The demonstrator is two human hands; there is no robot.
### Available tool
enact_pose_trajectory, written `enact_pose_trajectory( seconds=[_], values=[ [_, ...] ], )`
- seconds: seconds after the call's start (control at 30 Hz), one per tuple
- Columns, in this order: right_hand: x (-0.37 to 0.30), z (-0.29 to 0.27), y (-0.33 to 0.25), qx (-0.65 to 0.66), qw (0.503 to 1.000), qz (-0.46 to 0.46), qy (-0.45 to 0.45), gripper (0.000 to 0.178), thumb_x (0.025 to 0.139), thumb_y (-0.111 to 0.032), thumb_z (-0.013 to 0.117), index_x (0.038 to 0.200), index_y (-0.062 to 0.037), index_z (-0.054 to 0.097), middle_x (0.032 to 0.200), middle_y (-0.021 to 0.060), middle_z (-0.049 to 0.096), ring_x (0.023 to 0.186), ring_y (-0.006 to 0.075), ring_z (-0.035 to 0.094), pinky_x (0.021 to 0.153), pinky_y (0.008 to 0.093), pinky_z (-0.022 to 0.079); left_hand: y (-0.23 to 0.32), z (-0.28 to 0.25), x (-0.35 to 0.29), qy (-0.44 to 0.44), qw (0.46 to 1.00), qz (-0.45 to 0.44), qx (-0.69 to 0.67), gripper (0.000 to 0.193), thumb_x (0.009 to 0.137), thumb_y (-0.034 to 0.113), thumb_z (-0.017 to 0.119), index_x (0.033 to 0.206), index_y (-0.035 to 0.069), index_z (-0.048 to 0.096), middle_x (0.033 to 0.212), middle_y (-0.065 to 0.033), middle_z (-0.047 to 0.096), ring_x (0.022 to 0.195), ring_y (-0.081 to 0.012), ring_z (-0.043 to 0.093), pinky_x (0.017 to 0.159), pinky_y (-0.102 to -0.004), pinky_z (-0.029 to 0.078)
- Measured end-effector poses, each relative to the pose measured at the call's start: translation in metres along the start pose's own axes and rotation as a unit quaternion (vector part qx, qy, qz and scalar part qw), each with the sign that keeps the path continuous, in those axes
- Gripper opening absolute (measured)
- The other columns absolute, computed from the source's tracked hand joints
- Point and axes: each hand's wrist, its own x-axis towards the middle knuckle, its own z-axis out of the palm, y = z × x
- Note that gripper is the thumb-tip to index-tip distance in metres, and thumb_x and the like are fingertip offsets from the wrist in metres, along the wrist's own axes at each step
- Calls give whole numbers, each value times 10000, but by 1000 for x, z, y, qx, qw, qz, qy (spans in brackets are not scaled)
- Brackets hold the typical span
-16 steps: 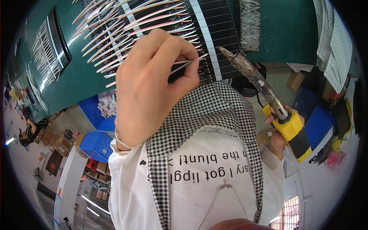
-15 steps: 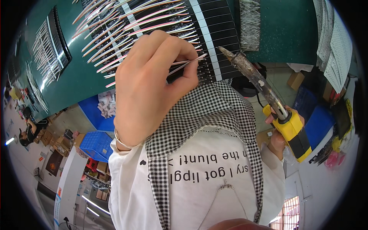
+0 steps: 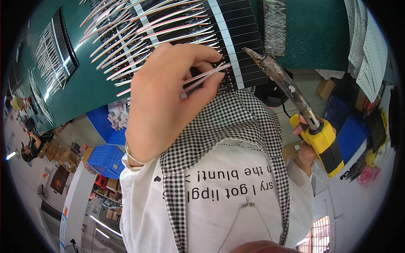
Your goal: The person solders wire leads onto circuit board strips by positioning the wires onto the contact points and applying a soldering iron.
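A person's left hand (image 3: 168, 97) is pinching a small bundle of thin pale wires (image 3: 204, 78) between thumb and fingertips, the fingers curled closed around them, just over the near edge of a green tabletop (image 3: 320, 33). The wire ends are pointing toward the tip of a soldering iron (image 3: 291, 90), which is being gripped by the right hand (image 3: 308, 145), closed around its yellow and black handle (image 3: 325, 145). The iron's dark, crusted shaft is slanting up and to the left, its tip lying near the wires but apart from them. A thin bracelet (image 3: 133, 157) is circling the left wrist. Behind the hands, rows of pink and white wires (image 3: 139, 29) are lying fanned across a black strip board (image 3: 236, 25) on the tabletop, with a second, smaller set of wires (image 3: 52, 50) resting farther to the left. A tuft of pale fibres (image 3: 274, 25) is lying beside the board. The person is wearing a white printed shirt (image 3: 223, 198) with a black and white checked collar (image 3: 228, 126). Blue crates (image 3: 103, 158) are standing on the floor below, and another person (image 3: 36, 145) is working at the far left.
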Motion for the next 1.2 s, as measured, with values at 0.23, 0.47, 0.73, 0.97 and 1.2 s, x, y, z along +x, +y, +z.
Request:
enact_pose_trajectory(
  seconds=[0.23, 0.47, 0.73, 0.97, 1.2],
  values=[
    [-3, 8, 5, 34, 999, -36, 18, 544, 592, -120, 746, 1032, 137, 557, 888, 266, 648, 712, 305, 667, 670, 344, 542, -1, 7, -2, 41, 999, 13, 31, 147, 733, 26, 756, 847, 17, 665, 772, -15, 663, 596, -56, 560, 535, -183, 437],
    [-2, 7, 9, 63, 995, -75, 36, 680, 625, -147, 776, 1172, 121, 475, 877, 315, 637, 725, 337, 676, 666, 370, 548, -1, 7, 0, 50, 996, -68, -10, 121, 747, 25, 734, 840, 23, 658, 755, -11, 654, 599, -49, 548, 531, -179, 416],
    [4, 6, -7, 9, 1000, 19, 21, 465, 599, -115, 736, 983, 94, 579, 871, 239, 649, 736, 316, 671, 705, 358, 542, -11, 4, 4, 18, 999, 48, 0, 139, 721, 3, 720, 840, 43, 660, 753, 13, 638, 611, -29, 525, 514, -156, 369],
    [8, 11, -6, 55, 998, 17, 40, 438, 575, -96, 741, 942, 91, 592, 892, 229, 651, 742, 303, 669, 726, 355, 539, -10, 6, 3, 56, 998, -8, -5, 103, 744, 12, 712, 816, 17, 639, 728, 5, 633, 598, -34, 534, 511, -166, 389],
    [6, 22, -1, -64, 996, -40, 53, 847, 694, -636, 702, 1155, 41, 486, 909, 152, 673, 605, 145, 630, 596, 253, 520, -4, 1, 9, 18, 997, -73, -22, 87, 749, 5, 696, 795, -15, 625, 702, -14, 623, 621, -39, 562, 550, -174, 434]
  ],
)
